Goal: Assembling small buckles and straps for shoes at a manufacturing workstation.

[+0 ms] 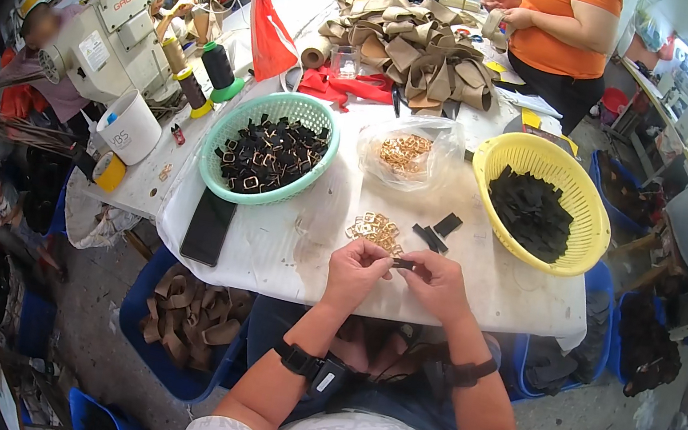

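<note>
Near the table's front edge, my left hand [356, 273] and my right hand [439, 288] pinch a small black strip [402, 263] between thumbs and fingertips. Whether a buckle sits in the strip is hidden by the fingers. Just beyond my left hand lies a loose pile of gold metal buckles [376, 231]. Several folded black strips [440, 230] rest on the table beyond my right hand. On the right, a yellow plastic basket [597, 221] holds many more black strips. A mint-green basket [314, 176] on the left holds black strips fitted with gold buckles.
A clear plastic bag [372, 152] of gold pieces stands between the baskets. A black phone [209, 228] lies at the left table edge. Tan straps [407, 41] heap at the back, near a person in orange [563, 25]. A sewing machine [122, 27] stands left.
</note>
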`<state>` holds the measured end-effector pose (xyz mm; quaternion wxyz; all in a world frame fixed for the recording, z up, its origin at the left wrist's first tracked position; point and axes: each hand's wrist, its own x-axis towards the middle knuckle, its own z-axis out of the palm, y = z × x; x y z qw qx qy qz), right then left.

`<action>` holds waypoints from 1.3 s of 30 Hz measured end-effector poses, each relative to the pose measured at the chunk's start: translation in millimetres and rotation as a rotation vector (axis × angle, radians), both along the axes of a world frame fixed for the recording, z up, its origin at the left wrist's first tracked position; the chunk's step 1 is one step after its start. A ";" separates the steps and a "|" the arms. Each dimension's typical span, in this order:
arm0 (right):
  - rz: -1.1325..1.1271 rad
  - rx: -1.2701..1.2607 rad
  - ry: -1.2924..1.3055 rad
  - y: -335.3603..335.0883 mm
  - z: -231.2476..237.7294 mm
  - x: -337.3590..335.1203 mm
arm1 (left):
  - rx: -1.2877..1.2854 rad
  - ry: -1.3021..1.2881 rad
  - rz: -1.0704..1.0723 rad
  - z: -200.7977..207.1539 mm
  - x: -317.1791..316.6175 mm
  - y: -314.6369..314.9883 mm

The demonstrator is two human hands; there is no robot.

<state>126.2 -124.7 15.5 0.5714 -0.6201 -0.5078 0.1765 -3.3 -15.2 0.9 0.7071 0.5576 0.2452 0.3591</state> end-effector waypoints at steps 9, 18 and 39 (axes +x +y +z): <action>-0.006 0.002 0.064 1.0 3.8 -2.4 | 0.009 0.010 0.003 1.8 -0.8 -0.9; 0.051 -0.145 0.027 1.3 -3.0 5.7 | 0.037 0.030 -0.043 2.8 -2.0 -4.2; 0.122 -0.175 0.337 -2.1 0.5 10.3 | -0.149 -0.032 -0.201 4.1 -6.2 5.9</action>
